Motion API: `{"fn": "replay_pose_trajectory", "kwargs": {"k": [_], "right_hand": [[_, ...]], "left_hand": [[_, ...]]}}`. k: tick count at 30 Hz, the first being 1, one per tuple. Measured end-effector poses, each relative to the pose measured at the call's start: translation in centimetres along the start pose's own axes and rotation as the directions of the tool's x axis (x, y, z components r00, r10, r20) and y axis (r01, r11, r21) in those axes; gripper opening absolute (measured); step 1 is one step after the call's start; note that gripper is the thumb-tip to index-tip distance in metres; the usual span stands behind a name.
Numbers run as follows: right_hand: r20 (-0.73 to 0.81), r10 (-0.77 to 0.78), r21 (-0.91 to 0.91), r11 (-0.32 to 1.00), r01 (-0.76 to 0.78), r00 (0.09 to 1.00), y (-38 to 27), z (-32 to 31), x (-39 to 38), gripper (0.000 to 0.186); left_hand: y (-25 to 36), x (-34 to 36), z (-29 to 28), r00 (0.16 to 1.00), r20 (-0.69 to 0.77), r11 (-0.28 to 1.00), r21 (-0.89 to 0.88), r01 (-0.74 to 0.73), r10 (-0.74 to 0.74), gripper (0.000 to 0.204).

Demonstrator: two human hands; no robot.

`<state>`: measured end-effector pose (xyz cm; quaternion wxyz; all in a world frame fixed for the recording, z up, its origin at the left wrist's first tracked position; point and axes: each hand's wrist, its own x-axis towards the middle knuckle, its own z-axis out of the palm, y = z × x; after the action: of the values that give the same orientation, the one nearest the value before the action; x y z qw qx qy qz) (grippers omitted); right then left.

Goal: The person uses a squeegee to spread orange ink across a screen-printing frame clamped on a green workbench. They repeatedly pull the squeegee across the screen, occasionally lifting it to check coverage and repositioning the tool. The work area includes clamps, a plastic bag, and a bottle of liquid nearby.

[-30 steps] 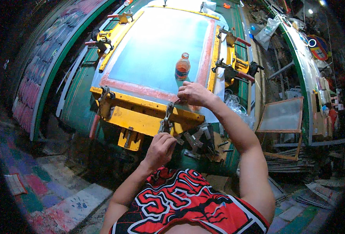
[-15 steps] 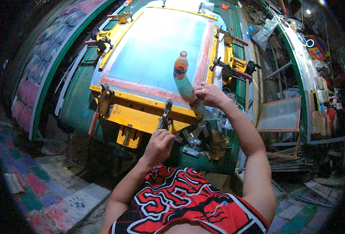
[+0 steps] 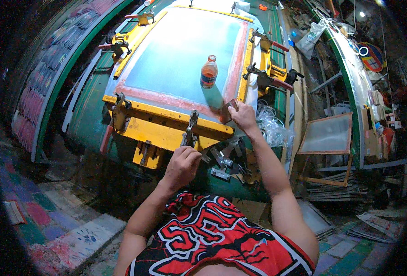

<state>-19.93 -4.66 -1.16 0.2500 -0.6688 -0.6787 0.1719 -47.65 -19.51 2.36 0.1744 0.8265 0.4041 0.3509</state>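
A stretched mesh screen (image 3: 176, 60) with a reddish border lies inside a yellow metal clamping frame (image 3: 166, 133). My left hand (image 3: 181, 168) is closed round the lower handle end of a toggle clamp (image 3: 190, 126) on the frame's near bar. At the screen's near right corner, my right hand (image 3: 244, 116) grips a small flat reddish-brown piece (image 3: 227, 110), like a scraper, its lower edge at the border. Just beyond it a clear bottle (image 3: 209, 76), part filled with orange-red liquid, stands upright on the mesh. The fingers partly hide the flat piece.
More toggle clamps with red handles (image 3: 279, 46) line both sides of the frame. Loose metal parts (image 3: 222, 172) lie on the green table by the near right corner, with crumpled clear plastic (image 3: 272, 126) beside them. A framed screen (image 3: 327, 133) leans at the right.
My right hand has turned at the corner, so the flat reddish-brown piece shows more clearly. My left hand stays at the clamp handle. The whole view has shifted slightly.
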Motion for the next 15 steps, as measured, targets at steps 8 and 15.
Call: {"fn": "replay_pose_trajectory", "kwargs": {"k": [8, 15], "right_hand": [[-0.003, 0.268, 0.672, 0.714, -0.196, 0.964, 0.2, 1.6, 1.0, 0.022], [-0.049, 0.117, 0.723, 0.689, -0.045, 0.992, -1.5, -3.5, 2.1, 0.026]], "left_hand": [[-0.1, -0.7, 0.0, 0.997, 0.058, 0.991, 0.119, -0.062, 0.055, 0.022], [-0.4, -1.0, 0.1, 0.992, 0.118, 0.991, 0.12, -0.055, 0.041, 0.029]]}}
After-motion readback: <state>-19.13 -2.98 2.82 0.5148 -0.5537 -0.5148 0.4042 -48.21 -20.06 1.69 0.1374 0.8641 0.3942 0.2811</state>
